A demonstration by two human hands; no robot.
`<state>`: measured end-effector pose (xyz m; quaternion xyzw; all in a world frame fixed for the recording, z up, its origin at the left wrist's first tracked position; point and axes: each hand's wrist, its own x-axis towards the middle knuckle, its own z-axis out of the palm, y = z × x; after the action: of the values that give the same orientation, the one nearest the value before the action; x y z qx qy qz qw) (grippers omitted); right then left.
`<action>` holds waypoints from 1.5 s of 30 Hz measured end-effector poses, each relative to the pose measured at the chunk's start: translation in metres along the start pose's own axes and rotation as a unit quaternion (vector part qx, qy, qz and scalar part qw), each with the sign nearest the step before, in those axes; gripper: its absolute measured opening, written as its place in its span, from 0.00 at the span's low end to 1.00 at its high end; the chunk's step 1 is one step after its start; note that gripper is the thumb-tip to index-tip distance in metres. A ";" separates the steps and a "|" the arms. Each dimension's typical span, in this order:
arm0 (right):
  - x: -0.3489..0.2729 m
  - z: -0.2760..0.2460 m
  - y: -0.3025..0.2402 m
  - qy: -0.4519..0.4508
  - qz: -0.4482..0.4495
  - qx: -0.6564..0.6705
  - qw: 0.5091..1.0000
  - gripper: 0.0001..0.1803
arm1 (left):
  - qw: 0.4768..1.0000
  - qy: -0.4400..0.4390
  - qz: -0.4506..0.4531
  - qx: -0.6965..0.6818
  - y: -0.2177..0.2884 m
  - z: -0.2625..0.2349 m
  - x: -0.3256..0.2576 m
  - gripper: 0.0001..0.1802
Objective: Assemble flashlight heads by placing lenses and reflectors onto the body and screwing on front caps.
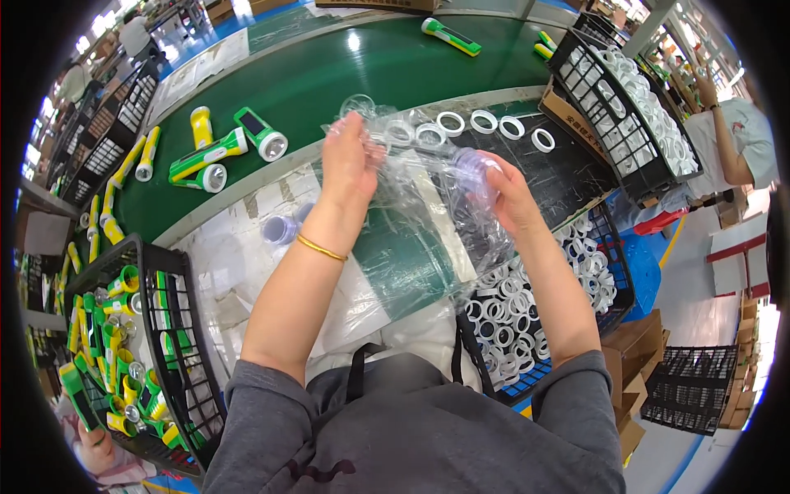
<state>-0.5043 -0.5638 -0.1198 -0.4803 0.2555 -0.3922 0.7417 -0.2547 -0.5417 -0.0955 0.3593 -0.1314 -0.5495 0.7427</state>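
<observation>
Clear plastic film (440,177) was held above the desk (572,173), pinched by the left hand (350,160) and clasped with pale-violet cups (469,171) by the right hand (514,193), seemingly to be spread between them.

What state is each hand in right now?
Left hand: closed, holding clear plastic film.
Right hand: closed, holding clear purplish plastic pieces.

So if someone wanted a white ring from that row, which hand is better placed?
Probably the right hand: it is nearer the rightmost white rings, while the left hand is farther left. Both hold clear plastic, so the right would likely need freeing first.
</observation>
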 end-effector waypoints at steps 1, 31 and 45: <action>0.005 0.000 0.008 0.058 -0.022 -0.005 0.998 0.25 | 0.998 0.036 0.040 0.014 0.012 0.002 -0.001 0.06; -0.009 0.220 0.047 0.008 -0.154 -0.521 0.839 0.18 | 0.954 0.133 0.122 0.240 0.138 -0.162 -0.279 0.06; 0.020 0.191 0.067 -0.017 -0.320 -0.680 0.660 0.16 | 0.993 0.038 0.074 -0.088 0.157 -0.181 -0.352 0.18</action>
<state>-0.3264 -0.4669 -0.1033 -0.9093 0.2694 -0.3144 0.0418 -0.1620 -0.1296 -0.0468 0.3027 -0.0807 -0.4886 0.8143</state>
